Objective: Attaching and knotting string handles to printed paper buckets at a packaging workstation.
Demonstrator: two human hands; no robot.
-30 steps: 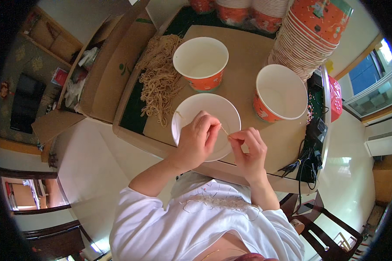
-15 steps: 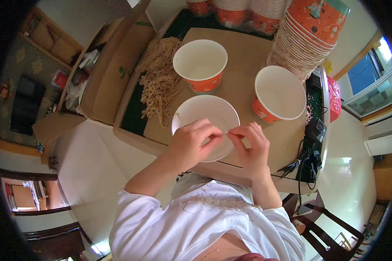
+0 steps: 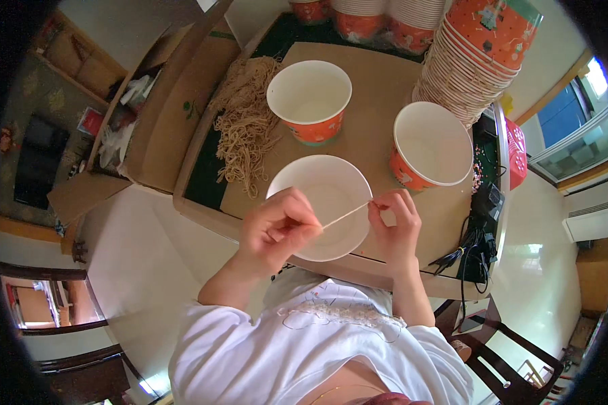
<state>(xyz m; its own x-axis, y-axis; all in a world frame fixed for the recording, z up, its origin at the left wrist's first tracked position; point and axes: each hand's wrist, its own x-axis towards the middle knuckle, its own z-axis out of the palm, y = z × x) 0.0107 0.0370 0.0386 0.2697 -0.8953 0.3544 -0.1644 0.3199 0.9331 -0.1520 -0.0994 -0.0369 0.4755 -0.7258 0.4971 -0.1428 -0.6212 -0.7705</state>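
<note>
A short length of pale string (image 3: pixel 346 216) is stretched between my two hands, above a white paper bucket (image 3: pixel 323 174) at the table's near edge. My left hand (image 3: pixel 277 226) pinches one end between thumb and fingers. The other end is pinched by my right hand (image 3: pixel 394 216), over the bucket's right rim. Behind this bucket stands a second orange-and-white paper bucket (image 3: pixel 311 101), its inside bare. A third paper bucket (image 3: pixel 432 145) sits tilted to the right. A heap of beige string (image 3: pixel 246 128) lies left of the buckets.
Tall nested paper buckets (image 3: pixel 476 61) rise at the back right, with more stacks (image 3: pixel 358 23) along the far edge. An opened cardboard box (image 3: pixel 179 108) borders the table's left side. Black cables (image 3: pixel 469 253) lie at the right edge. A dark wooden chair (image 3: pixel 500 351) stands at lower right.
My hands have moved apart, the left one drawing back toward me and leftward. The string now shows taut between them. The near bucket sits slightly lower in view.
</note>
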